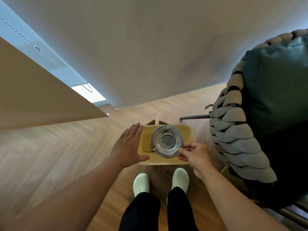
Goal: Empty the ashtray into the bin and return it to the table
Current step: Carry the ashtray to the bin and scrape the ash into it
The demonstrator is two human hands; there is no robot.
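A round shiny metal ashtray [167,141] hangs over a yellow rectangular bin [189,133] that stands on the wooden floor. My right hand [194,155] pinches the ashtray's near right rim. The dish faces up towards me and its inside looks bare. A patch of brownish grit [147,143] lies on the bin's bottom, left of the ashtray. My left hand [129,145] is flat with its fingers spread, hovering over the bin's left edge and holding nothing.
A woven grey armchair [233,139] with a dark green cushion [275,84] stands close on the right. A grey bar [195,117] juts from it near the floor. A tan slanted surface [33,97] fills the left. My white shoes [160,181] stand just before the bin.
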